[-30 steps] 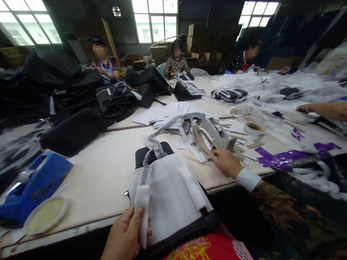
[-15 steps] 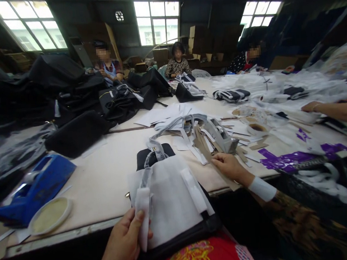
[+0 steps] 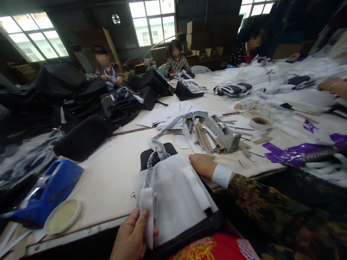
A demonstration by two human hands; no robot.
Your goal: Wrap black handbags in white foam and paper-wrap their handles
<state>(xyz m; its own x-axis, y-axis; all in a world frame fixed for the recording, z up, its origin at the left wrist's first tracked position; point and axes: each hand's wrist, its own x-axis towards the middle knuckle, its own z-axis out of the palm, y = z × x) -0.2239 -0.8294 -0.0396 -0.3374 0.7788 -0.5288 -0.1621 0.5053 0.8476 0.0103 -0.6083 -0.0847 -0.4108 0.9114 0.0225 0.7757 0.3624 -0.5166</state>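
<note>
A black bag (image 3: 183, 236) wrapped in white foam sheet (image 3: 171, 195) lies half on the table edge and half on my lap. My left hand (image 3: 130, 241) is closed on a white foam-wrapped strap (image 3: 147, 217) at the wrap's near left corner, thumb on top. My right hand (image 3: 202, 164) rests at the wrap's upper right corner beside a second white strap (image 3: 197, 188); its fingers are hidden behind the wrap. The bag's wrapped handle (image 3: 158, 149) sticks up at the far end.
A grey tape dispenser (image 3: 225, 135) sits in a heap of cardboard and paper strips (image 3: 204, 137). A blue tape dispenser (image 3: 45, 193) and round lid (image 3: 62, 216) lie left. Purple tape (image 3: 302, 149) is on the right. Black bags (image 3: 80, 101) pile up left. Other people sit across; a co-worker's arm (image 3: 340, 89) reaches in from the right.
My right hand has drawn back from the pile of strips by the grey dispenser to the upper right corner of the white wrap. My left hand has kept its hold on the strap.
</note>
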